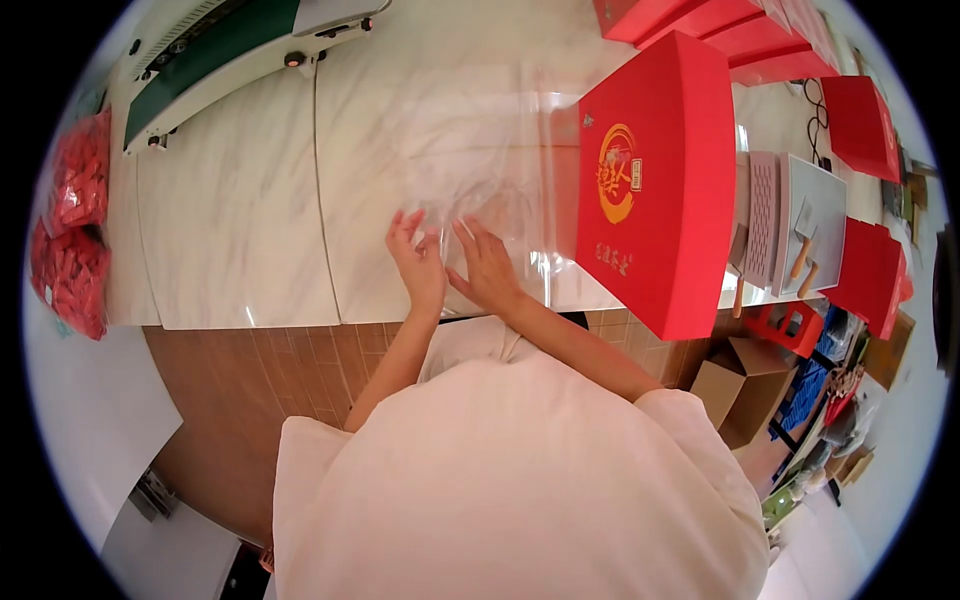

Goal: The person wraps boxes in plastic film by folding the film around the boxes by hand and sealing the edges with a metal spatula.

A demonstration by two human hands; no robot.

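Note:
Clear plastic film (500, 150) lies on the marble-patterned table (230, 200) and reaches to the left side of a large red box (655, 190) with gold lettering. At the film's left edge is my left hand (417, 262), its fingers bent near the plastic; whether they pinch it cannot be made out. My right hand (485, 265) rests palm down on the film, just right of my left hand, with its fingers spread.
A green and white machine (215, 65) stands at the back left. Bags of red packets (75, 180) lie far left. More red boxes (860, 125) and a grey tray (815, 210) with wooden-handled tools are at the right. A cardboard box (740, 390) is below the table.

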